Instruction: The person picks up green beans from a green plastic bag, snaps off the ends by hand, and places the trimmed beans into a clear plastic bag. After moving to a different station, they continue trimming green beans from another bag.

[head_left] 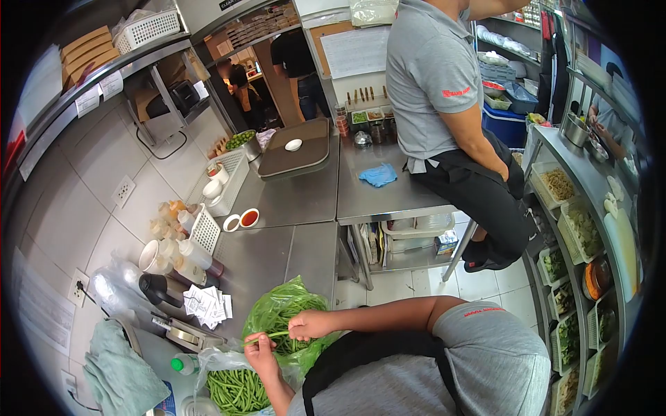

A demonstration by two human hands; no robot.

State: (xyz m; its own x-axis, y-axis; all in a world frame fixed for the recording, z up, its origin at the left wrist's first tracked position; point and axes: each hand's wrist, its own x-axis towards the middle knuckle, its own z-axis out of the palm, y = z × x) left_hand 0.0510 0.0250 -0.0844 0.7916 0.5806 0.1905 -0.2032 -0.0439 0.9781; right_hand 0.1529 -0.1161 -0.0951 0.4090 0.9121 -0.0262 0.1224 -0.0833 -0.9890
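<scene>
Between my two hands a green bean [279, 334] is held, stretched roughly level. My left hand [261, 352] has its fingers closed on the bean's left end. My right hand [310, 325] is closed at its right end, over the opening of a green plastic bag [267, 309]. Long green beans [293, 303] fill that bag. Below my left hand, a clear bag holds a heap of green beans [234, 390]. A green-capped bottle [182, 364] stands left of this heap.
A person in a grey shirt [431, 76] sits on the steel counter [368, 201] beside a blue cloth [378, 175]. Squeeze bottles [194, 255], paper slips [207, 305] and sauce bowls [249, 218] are at the left. Shelves of vegetable bins [581, 229] stand right.
</scene>
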